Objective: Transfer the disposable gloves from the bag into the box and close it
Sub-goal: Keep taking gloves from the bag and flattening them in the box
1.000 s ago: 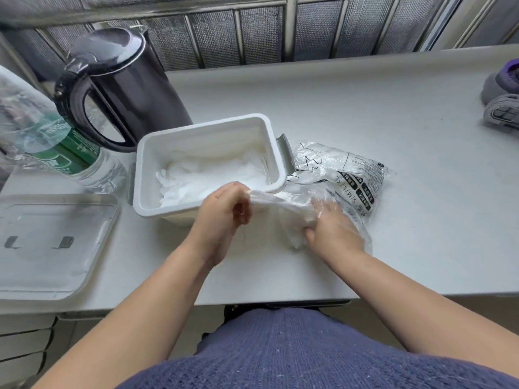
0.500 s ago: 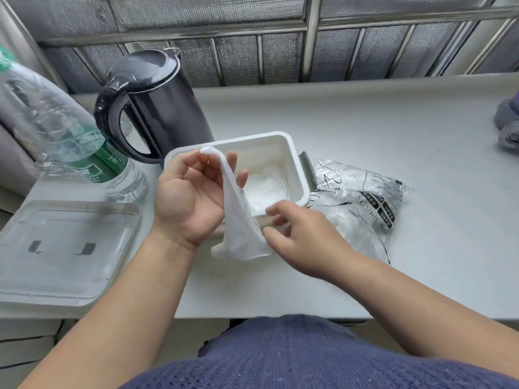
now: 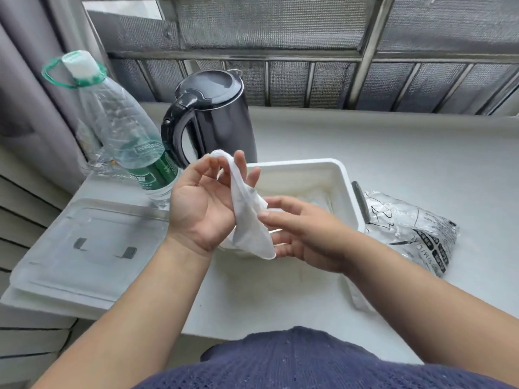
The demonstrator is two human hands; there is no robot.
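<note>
**Glove held up between both hands, in front of the box**

At far left a clear lid (image 3: 84, 248) lies flat on the desk (image 3: 393, 153), with a water bottle (image 3: 120, 130) behind it and a black kettle (image 3: 216, 119) just beside the bottle. The left hand (image 3: 202, 209) is raised palm-up, its fingertips pinching the top of a thin white glove (image 3: 247, 220) that hangs down across the palm. The right hand (image 3: 303, 234) meets it from the other side, thumb and fingers loosely closed on the glove's lower part. Behind both hands sits the open white box (image 3: 331, 175), with more pale gloves faintly visible inside. Right of the box, touching its grey latch (image 3: 361, 200), lies the crumpled printed bag (image 3: 415, 231) on the desk.
</note>
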